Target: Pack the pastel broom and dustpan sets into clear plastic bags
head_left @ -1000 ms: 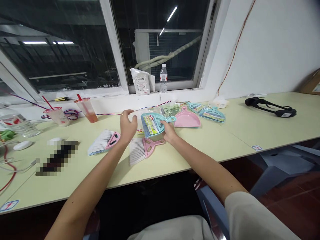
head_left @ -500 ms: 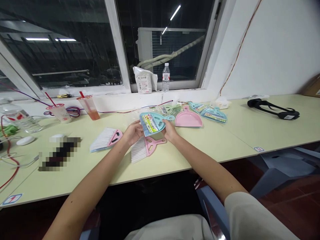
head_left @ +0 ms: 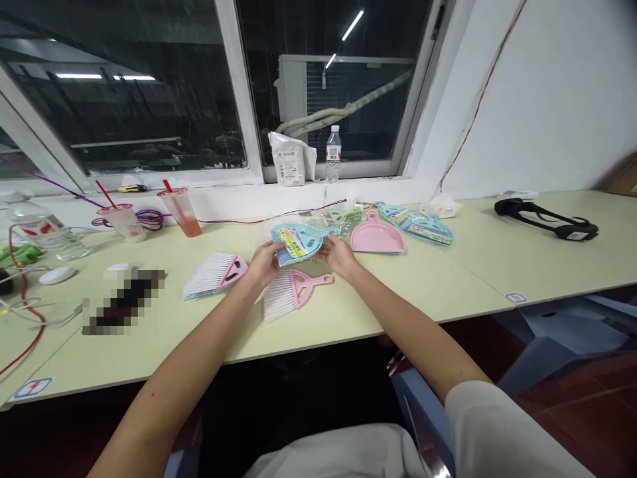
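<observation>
A turquoise dustpan-and-brush set (head_left: 303, 240) in clear wrap, with a printed label, is held above the table, tilted toward me. My left hand (head_left: 265, 263) grips its bristle end, thumb on top. At the handle end, my right hand (head_left: 338, 255) has its fingers curled against the lower edge; some fingertips are hidden behind the set. Just below lies a pink hand brush (head_left: 300, 289) with white bristles, bare on the table. Another pink brush (head_left: 219, 273) rests to the left, over something blue. A pink dustpan (head_left: 377, 237) lies right of my right hand.
Behind are wrapped turquoise sets (head_left: 428, 229) and a wrapped green one (head_left: 343, 216). Two drink cups (head_left: 182, 212) with red straws, a large water bottle (head_left: 47, 229) and cables stand left. A black strapped device (head_left: 547, 219) lies right. The table's front edge (head_left: 308, 348) is near me.
The turquoise set has moved slightly left and tilted lower, flatter to the table. My right hand has shifted from its body toward the handle's underside. The view has turned slightly left.
</observation>
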Motion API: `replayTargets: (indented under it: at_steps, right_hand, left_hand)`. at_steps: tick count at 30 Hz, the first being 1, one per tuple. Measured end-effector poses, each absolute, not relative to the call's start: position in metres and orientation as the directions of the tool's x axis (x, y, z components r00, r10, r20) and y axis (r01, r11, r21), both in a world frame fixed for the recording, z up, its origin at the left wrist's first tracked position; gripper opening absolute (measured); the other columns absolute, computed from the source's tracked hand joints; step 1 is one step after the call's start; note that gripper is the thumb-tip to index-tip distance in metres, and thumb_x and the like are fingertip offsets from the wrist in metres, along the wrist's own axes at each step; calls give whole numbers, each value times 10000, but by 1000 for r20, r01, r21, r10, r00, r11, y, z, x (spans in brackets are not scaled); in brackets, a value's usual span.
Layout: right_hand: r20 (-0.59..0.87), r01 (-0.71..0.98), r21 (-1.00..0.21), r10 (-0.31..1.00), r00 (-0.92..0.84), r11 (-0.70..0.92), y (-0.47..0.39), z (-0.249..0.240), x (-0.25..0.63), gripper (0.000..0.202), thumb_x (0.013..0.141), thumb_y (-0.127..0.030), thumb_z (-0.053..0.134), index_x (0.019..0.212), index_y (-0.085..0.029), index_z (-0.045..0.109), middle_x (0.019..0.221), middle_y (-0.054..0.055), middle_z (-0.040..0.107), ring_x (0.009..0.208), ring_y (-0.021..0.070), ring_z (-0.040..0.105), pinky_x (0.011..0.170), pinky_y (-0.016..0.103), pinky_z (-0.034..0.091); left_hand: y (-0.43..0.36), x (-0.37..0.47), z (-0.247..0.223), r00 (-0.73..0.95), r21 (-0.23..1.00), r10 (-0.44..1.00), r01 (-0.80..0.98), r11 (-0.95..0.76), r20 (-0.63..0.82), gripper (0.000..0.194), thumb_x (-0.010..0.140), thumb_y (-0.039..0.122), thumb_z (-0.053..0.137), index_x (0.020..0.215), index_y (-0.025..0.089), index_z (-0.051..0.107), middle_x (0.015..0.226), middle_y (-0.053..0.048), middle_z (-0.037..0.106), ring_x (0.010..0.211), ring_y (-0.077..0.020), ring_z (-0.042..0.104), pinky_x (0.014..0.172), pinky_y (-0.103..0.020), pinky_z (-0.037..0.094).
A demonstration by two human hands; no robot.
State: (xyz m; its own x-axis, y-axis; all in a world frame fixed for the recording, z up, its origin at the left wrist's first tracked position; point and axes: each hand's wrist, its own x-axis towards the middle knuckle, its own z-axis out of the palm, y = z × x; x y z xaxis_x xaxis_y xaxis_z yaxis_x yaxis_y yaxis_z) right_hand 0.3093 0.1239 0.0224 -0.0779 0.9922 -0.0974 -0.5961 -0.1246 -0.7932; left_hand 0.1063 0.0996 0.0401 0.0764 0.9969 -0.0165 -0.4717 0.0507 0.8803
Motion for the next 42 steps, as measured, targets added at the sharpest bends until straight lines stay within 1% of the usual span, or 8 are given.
replayTargets:
  at_steps: [4,8,11,17,24,30,36,42]
  right_hand:
    - [-84,-568,-813,991,-99,-126,126,24,314,253,1033,-311,458,930,-160,633,718,76,715,623,201,664,610,331,598]
    - [-76,-522,-850,997,-17,-74,130,26,323,215,1006,-313,522,904,-159,632,688,72,703,585,206,662,562,328,584]
    - [-55,-534,-843,998,-36,-66,131,27,326,219,1009,-306,509,901,-161,632,709,78,712,594,209,672,570,333,587]
    - [-101,-537,-831,989,-109,-144,134,25,331,267,1012,-322,460,964,-138,647,776,128,739,672,242,720,606,355,601]
    - [-74,-753,-657,996,57,-6,153,24,364,204,937,-147,447,1081,-178,588,971,122,772,865,247,779,771,415,644]
    - [-28,-772,-619,979,200,140,158,25,377,215,908,-109,502,1092,-180,589,969,108,772,858,224,780,826,421,652]
    - [-32,-749,-627,953,303,217,157,27,373,223,926,-68,490,1090,-188,582,900,74,772,811,205,780,819,406,658]
    - [37,-754,-630,977,211,187,156,21,364,260,901,-40,493,1095,-195,569,938,76,783,841,216,787,806,419,654]
  left_hand:
    - [107,102,35,66,864,997,-499,69,-41,255,768,97,691,1023,107,687,889,-121,765,771,-239,756,710,-336,634]
    - [107,100,36,73,874,996,-480,77,-48,194,790,123,675,983,107,686,774,-81,715,680,-205,730,664,-312,633]
    - [105,99,38,83,872,994,-479,99,-67,153,814,156,677,958,103,684,727,-66,680,642,-192,710,637,-307,635]
    - [111,93,37,22,856,998,-513,68,-66,257,797,69,676,1053,87,690,798,-111,733,717,-223,746,679,-310,644]
    - [128,69,47,-154,838,975,-544,49,-157,258,815,40,643,1067,82,677,779,-103,731,656,-201,737,604,-262,614]
    - [132,46,59,-268,797,958,-598,-85,-99,334,842,14,602,1164,83,655,781,-74,725,667,-166,732,657,-246,627]
    - [127,48,65,-257,792,965,-597,-123,-44,292,851,21,591,1123,83,677,776,-80,731,676,-175,732,645,-247,626]
    - [126,60,58,-158,862,987,-501,-77,-4,165,832,42,616,972,57,700,819,-131,748,685,-200,741,623,-263,623]
